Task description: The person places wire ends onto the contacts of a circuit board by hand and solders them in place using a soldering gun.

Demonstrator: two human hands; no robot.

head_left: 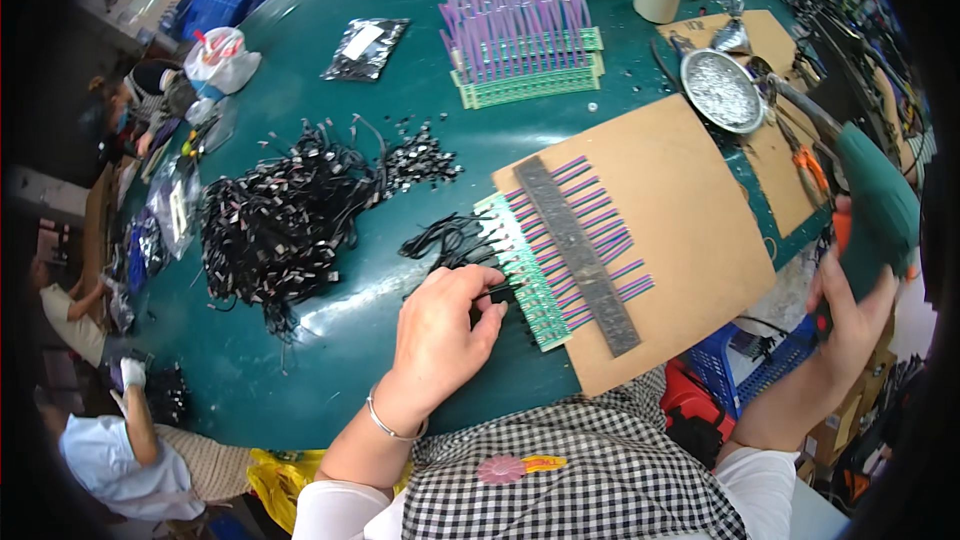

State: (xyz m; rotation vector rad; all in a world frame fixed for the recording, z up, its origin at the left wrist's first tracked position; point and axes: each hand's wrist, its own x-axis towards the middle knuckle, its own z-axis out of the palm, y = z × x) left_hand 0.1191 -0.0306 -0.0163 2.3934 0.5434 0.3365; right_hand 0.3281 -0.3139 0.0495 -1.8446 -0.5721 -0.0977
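Observation:
My left hand (pixel 447 332) pinches a thin black cable (pixel 492 292) against the near left edge of a green circuit board strip (pixel 527 275). Purple and dark wires (pixel 612 230) run from the strip across a brown cardboard sheet (pixel 690 190), under a dark grey flat bar (pixel 577 255). More black cables (pixel 447 240) lie along the strip's left side. At the right, my right hand (pixel 850 305) is closed round the handle of a green soldering gun (pixel 875 200) with an orange trigger. Its barrel points toward a round dish of shiny metal shavings (pixel 722 90).
A big pile of black cables (pixel 285 215) and scattered small black parts (pixel 420 157) lie on the green table (pixel 330 370). Boards with purple wires (pixel 520 30) stand at the back. Orange-handled pliers (pixel 808 170) lie at the right, above a blue basket (pixel 770 380). Other people work at the left.

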